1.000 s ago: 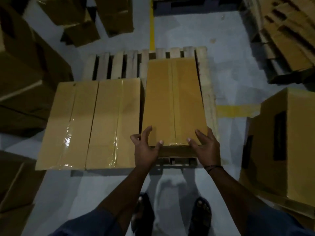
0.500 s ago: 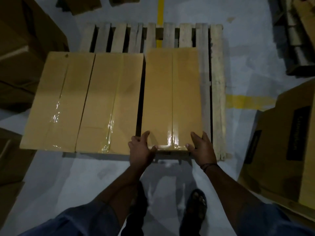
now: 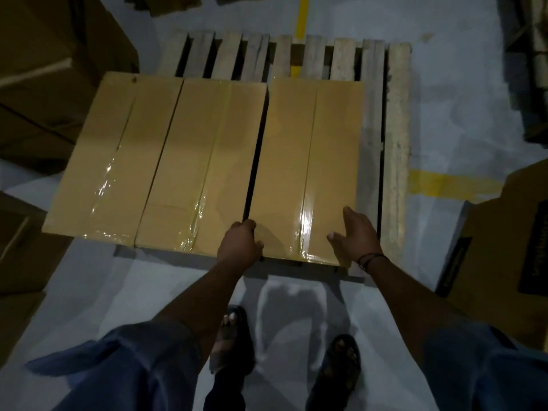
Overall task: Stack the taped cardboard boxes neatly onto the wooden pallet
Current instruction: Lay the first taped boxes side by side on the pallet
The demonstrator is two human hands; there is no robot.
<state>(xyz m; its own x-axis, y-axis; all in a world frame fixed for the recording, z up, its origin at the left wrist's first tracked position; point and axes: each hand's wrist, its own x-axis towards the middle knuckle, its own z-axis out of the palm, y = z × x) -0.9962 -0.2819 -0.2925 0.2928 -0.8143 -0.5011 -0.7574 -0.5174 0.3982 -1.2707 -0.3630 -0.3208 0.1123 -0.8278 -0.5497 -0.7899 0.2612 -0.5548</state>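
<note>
Three taped cardboard boxes lie side by side on the wooden pallet (image 3: 394,143): the left box (image 3: 109,161), the middle box (image 3: 204,167) and the right box (image 3: 308,155). A narrow dark gap separates the right box from the middle one. My left hand (image 3: 238,244) grips the right box's near left corner, with fingers curled over the edge into that gap. My right hand (image 3: 354,235) rests flat on the top of the box near its right corner, fingers fairly straight. Bare slats show behind the boxes and along the pallet's right side.
Large brown cartons (image 3: 44,93) crowd the left side. Another carton with a black label (image 3: 504,247) stands close on the right. Yellow floor lines (image 3: 450,185) run under and beside the pallet. My sandalled feet (image 3: 234,336) stand on grey floor just before the pallet.
The right box has come down onto the pallet and sits closer to the middle box. My right hand has shifted from the near edge onto the box top.
</note>
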